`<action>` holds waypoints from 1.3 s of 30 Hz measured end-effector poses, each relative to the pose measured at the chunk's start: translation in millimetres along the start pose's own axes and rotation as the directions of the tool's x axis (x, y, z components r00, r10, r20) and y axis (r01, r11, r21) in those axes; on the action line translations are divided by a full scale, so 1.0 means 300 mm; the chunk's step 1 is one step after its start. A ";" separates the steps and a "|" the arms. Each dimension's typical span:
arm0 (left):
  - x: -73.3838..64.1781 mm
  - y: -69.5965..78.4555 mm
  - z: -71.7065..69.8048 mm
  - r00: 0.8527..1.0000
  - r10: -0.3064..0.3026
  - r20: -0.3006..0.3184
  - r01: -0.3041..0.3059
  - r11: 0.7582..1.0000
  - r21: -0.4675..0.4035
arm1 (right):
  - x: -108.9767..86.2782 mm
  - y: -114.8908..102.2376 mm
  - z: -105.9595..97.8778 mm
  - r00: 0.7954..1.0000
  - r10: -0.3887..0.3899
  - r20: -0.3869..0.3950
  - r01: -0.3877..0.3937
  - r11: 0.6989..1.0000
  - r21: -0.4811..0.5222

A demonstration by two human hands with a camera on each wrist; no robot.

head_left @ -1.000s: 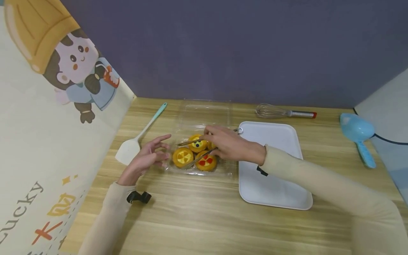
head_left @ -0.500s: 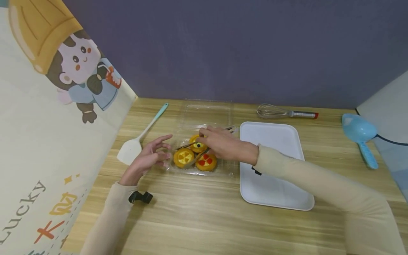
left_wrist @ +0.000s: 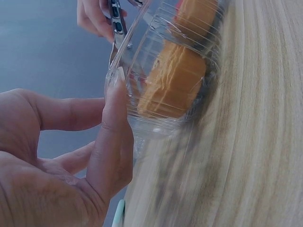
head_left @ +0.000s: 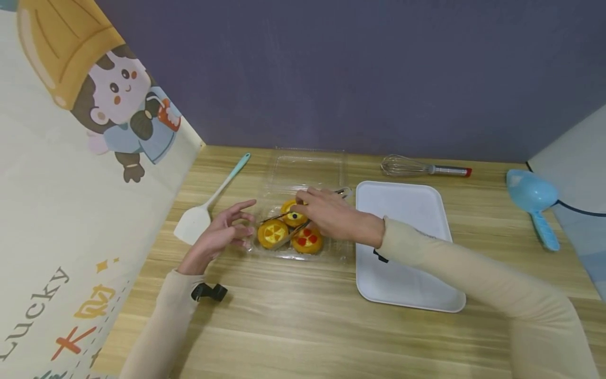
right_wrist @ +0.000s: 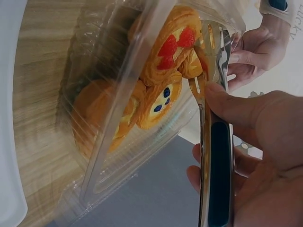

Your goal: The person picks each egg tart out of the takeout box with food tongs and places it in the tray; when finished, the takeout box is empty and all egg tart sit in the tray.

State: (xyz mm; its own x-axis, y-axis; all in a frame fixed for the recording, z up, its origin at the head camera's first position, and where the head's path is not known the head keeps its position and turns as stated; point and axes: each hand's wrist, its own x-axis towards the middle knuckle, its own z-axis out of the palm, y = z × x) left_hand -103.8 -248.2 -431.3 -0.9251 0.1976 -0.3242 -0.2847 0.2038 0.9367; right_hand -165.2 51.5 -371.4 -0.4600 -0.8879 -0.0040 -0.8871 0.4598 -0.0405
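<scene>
My right hand [head_left: 326, 213] holds metal tongs [right_wrist: 215, 156], its fingers around the dark-inlaid handles. In the head view the tongs' ends lie on either side of a tart with yellow wedges [head_left: 272, 233]; whether they touch it I cannot tell. Beside it in a clear hinged plastic box [head_left: 284, 257] sit a tart with red fruit [head_left: 307, 240] and one with blueberries [head_left: 290, 207]. Another tart [right_wrist: 92, 109] shows in the right wrist view, hidden by my hand from above. My left hand [head_left: 220, 234] is at the box's left side, fingers spread, thumb against the rim.
The box's raised lid [head_left: 307, 168] leans back toward the dark wall. A white tray [head_left: 402, 287] lies right of the box, partly under my right forearm. A white spatula [head_left: 193, 223], a whisk [head_left: 407, 166] and a blue scoop [head_left: 532, 192] lie around.
My right hand has shifted slightly left with the tongs, and their ends have moved over to the yellow-wedge tart. The left hand has stayed at the box's edge. The last half second shows little motion.
</scene>
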 end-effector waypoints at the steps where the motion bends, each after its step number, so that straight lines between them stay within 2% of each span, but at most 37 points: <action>1: 0.000 0.000 0.000 1.000 -0.001 0.000 0.001 1.000 -0.001 | -0.002 -0.001 0.001 1.000 0.001 -0.003 -0.001 1.000 -0.004; 12: -0.003 0.003 0.001 1.000 0.001 -0.002 -0.001 1.000 -0.007 | -0.032 -0.006 0.005 0.995 0.003 -0.105 -0.006 1.000 -0.024; 20: -0.003 0.004 0.000 1.000 0.010 -0.002 -0.010 1.000 -0.014 | -0.069 -0.001 -0.004 0.988 0.017 -0.151 -0.016 1.000 0.011; 30: 0.005 -0.011 -0.003 1.000 0.013 0.006 -0.013 1.000 -0.028 | -0.152 0.023 -0.026 0.968 0.073 -0.238 -0.056 0.996 0.076; 39: 0.008 -0.013 -0.010 1.000 0.016 0.010 -0.016 0.999 -0.031 | -0.264 0.107 -0.050 0.942 0.141 -0.304 -0.121 0.989 0.082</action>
State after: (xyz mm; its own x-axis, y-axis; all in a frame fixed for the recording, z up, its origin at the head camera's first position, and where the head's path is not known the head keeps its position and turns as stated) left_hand -105.5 -251.4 -435.3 -0.9270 0.2105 -0.3105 -0.2778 0.1713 0.9453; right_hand -157.9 136.7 -357.4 -0.5698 -0.7672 0.2946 -0.8186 0.5614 -0.1214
